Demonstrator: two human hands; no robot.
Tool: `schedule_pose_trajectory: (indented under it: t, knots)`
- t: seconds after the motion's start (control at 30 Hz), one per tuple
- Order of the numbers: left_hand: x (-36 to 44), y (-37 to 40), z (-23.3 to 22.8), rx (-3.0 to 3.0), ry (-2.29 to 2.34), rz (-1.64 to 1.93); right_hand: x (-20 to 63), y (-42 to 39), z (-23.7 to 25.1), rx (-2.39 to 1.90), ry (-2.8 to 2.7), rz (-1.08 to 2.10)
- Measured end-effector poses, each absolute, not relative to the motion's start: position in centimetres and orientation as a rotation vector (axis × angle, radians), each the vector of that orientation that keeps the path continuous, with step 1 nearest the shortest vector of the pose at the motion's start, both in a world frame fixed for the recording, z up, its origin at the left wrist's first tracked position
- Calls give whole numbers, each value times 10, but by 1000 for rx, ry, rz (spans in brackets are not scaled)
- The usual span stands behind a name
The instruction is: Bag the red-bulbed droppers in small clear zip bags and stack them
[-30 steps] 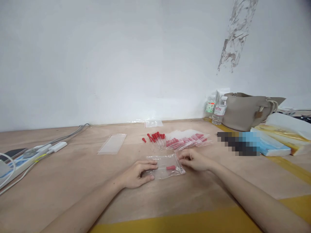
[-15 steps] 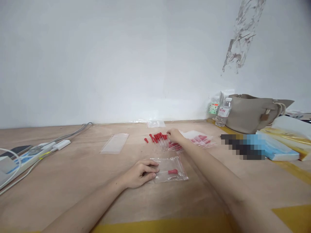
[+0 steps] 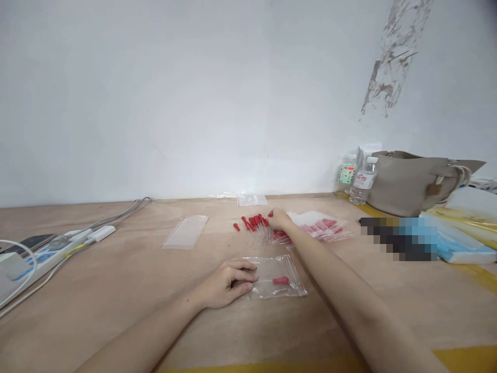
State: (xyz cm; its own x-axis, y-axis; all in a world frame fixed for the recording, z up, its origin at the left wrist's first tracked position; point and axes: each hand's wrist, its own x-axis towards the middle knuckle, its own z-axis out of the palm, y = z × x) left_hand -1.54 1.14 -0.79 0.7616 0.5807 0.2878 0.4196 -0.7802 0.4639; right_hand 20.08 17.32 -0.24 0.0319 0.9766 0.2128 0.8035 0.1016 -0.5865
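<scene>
Partly beneath the left grip (image 3: 230,284) lies the clear bag (image 3: 272,269).

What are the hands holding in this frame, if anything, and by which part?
The left hand rests on the left end of the clear bag. The right hand is at a red bulb; whether it grips that cannot be told.

the zip bag (image 3: 269,268) is clear, glossy plastic; the bulb (image 3: 281,280) inside looks rubbery. under the zip bag, the table (image 3: 116,290) is matt. far right beyond it, the bottles (image 3: 364,181) are shiny clear plastic, the tote (image 3: 404,184) smooth and leather-like.
</scene>
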Motion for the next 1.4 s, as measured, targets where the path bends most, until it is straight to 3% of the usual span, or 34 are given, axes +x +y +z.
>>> schedule_pose_trajectory:
  t: [0.23, 0.37, 0.53, 0.7, 0.8, 0.97, 1.13, 1.4]
  knots:
    - [-16, 10, -4, 2598, 755, 553, 231, 128, 13, -1363, -1455, 398]
    - [-16, 10, -5, 2592, 759, 544, 266, 80, 5, -1088, -1212, 566]
    - [-15, 12, -5, 2591, 764, 531, 276, 41, -15, -1089, -1042, 754]
    - [-14, 10, -3, 2585, 792, 554, 263, 22, -27, -1080, -873, 1133]
    - [-15, 10, -3, 2570, 822, 552, 268, 14, -28, -1136, -1146, 1222]
    - [-14, 10, -4, 2568, 842, 531, 280, 13, -28, -1263, -1764, 821]
    - [-13, 10, -3, 2572, 842, 525, 264, 14, -30, -1270, -1839, 775]
    - [-14, 12, -5, 2581, 831, 537, 262, 6, -16, -967, -1982, 1241]
